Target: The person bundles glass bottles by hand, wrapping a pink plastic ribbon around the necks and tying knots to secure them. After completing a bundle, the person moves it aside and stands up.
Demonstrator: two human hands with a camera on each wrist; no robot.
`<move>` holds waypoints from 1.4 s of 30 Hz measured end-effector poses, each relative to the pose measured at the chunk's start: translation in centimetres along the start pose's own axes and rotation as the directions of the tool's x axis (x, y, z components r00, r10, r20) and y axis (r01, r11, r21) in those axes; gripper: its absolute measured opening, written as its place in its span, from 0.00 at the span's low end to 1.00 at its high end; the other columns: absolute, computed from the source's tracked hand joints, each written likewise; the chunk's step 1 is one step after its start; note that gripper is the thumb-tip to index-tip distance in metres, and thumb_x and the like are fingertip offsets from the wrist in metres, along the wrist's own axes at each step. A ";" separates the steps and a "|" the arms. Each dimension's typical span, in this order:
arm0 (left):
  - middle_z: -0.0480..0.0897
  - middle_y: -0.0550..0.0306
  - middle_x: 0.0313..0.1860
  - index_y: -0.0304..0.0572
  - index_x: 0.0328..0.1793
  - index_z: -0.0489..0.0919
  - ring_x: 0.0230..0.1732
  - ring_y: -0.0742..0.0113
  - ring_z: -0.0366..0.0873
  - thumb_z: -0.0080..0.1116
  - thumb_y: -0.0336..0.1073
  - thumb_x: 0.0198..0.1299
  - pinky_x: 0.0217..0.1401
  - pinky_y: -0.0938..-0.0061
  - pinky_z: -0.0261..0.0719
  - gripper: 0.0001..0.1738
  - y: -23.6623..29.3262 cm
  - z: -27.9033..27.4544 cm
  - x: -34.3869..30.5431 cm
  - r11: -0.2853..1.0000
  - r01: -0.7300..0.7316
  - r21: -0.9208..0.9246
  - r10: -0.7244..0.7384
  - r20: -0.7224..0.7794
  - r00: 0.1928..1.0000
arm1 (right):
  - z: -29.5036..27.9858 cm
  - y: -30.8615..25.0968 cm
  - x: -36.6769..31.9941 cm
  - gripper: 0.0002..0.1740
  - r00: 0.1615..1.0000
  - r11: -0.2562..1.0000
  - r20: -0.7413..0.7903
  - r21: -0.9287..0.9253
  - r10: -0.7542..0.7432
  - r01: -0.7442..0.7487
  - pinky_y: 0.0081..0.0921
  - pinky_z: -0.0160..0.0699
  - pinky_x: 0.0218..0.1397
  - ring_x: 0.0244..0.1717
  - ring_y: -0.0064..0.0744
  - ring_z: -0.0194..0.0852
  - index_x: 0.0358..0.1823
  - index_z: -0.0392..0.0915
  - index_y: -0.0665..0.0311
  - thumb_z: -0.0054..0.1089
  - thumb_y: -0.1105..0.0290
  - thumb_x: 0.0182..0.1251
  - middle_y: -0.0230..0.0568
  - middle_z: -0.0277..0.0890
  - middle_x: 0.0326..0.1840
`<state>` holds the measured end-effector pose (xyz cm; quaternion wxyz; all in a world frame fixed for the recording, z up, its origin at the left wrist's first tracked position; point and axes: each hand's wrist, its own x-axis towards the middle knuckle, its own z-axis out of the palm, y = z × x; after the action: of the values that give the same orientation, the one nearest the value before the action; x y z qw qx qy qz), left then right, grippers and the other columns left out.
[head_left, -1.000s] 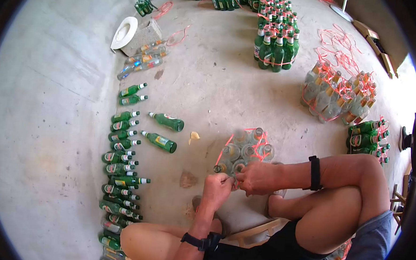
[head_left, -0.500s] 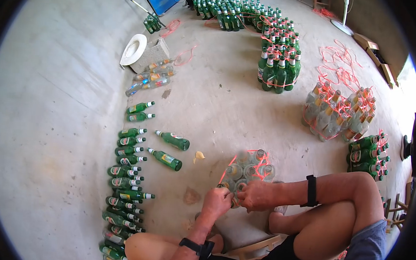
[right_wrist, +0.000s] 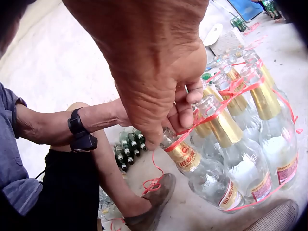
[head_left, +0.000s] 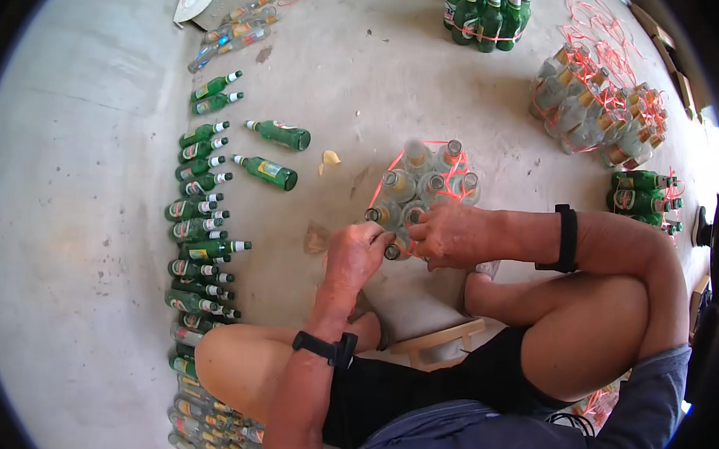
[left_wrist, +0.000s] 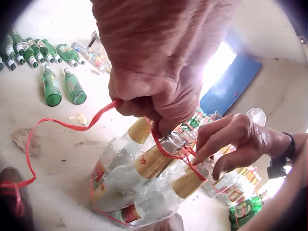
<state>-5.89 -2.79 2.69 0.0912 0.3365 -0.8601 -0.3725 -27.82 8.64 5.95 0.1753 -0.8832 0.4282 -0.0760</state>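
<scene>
A bundle of clear glass bottles [head_left: 417,187] with gold neck foils stands on the floor between the person's feet. Red plastic twine [left_wrist: 82,126] runs round its necks and lower bodies. At the bundle's near left side, the left hand [head_left: 356,255] grips the twine in curled fingers; a loose tail trails from it toward a shoe. Opposite, the right hand [head_left: 453,229] has fingers bent at the nearest bottle's mouth, pinching the twine by the neck. That front bottle [right_wrist: 185,156] leans slightly, twine across its foil. The right palm hides part of the grip.
Green bottles [head_left: 203,184] lie in a row along the left wall, with two more [head_left: 269,173] nearer. Tied clear bottles [head_left: 581,106] and tied green bottles [head_left: 641,194] stand or lie right. Loose twine [head_left: 601,34] tangles behind. A wooden stool [head_left: 443,343] is between the legs.
The head view has tilted down, so the bundle appears higher. The hands have drawn slightly apart, and the front bottle's mouth now shows between them. Both stay at the bundle's near side.
</scene>
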 end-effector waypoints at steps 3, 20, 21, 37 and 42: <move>0.87 0.46 0.27 0.39 0.36 0.90 0.26 0.58 0.85 0.75 0.36 0.60 0.32 0.64 0.80 0.08 0.1 0.2 -0.2 1.000 0.009 -0.012 -0.009 -0.037 0.999 | 0.0 -0.2 0.0 0.15 1.000 1.000 0.001 0.007 0.010 -0.010 0.45 0.85 0.47 0.47 0.45 0.87 0.37 0.89 0.57 0.76 0.55 0.58 0.36 0.83 0.41; 0.83 0.58 0.24 0.36 0.42 0.86 0.27 0.78 0.77 0.73 0.27 0.64 0.32 0.75 0.77 0.05 -0.6 0.3 -1.8 0.978 -0.029 -0.205 -0.001 -0.144 0.990 | -0.9 0.0 0.1 0.16 0.993 0.994 0.086 0.067 0.075 -0.081 0.47 0.83 0.48 0.47 0.47 0.86 0.38 0.90 0.58 0.75 0.54 0.59 0.38 0.82 0.40; 0.84 0.55 0.26 0.37 0.41 0.86 0.27 0.71 0.79 0.73 0.27 0.64 0.32 0.73 0.78 0.05 -0.3 0.1 -1.9 0.978 0.006 -0.209 -0.036 -0.141 0.989 | -0.9 0.0 0.1 0.16 0.994 0.995 0.086 0.062 0.074 -0.079 0.47 0.83 0.48 0.47 0.47 0.86 0.38 0.90 0.58 0.75 0.54 0.59 0.38 0.81 0.40; 0.80 0.49 0.21 0.37 0.35 0.82 0.21 0.62 0.79 0.72 0.28 0.62 0.29 0.68 0.77 0.08 -1.6 1.1 -3.7 0.974 0.053 -0.218 -0.096 -0.190 0.977 | 0.2 0.5 -0.1 0.18 0.997 0.988 -0.020 0.139 0.070 -0.066 0.47 0.79 0.46 0.40 0.48 0.81 0.28 0.82 0.62 0.78 0.55 0.52 0.40 0.76 0.35; 0.79 0.63 0.24 0.32 0.38 0.83 0.27 0.81 0.71 0.70 0.26 0.66 0.31 0.78 0.72 0.06 -2.4 0.9 -4.0 0.938 0.132 -0.321 -0.164 -0.074 0.984 | 0.1 0.6 0.0 0.18 0.997 0.987 -0.033 0.146 0.070 -0.064 0.47 0.80 0.46 0.42 0.48 0.83 0.29 0.85 0.63 0.78 0.55 0.54 0.40 0.78 0.35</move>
<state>-2.00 -0.93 0.76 0.1584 0.3994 -0.7562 -0.4935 -28.22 8.38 5.65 0.2334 -0.8516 0.4543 -0.1178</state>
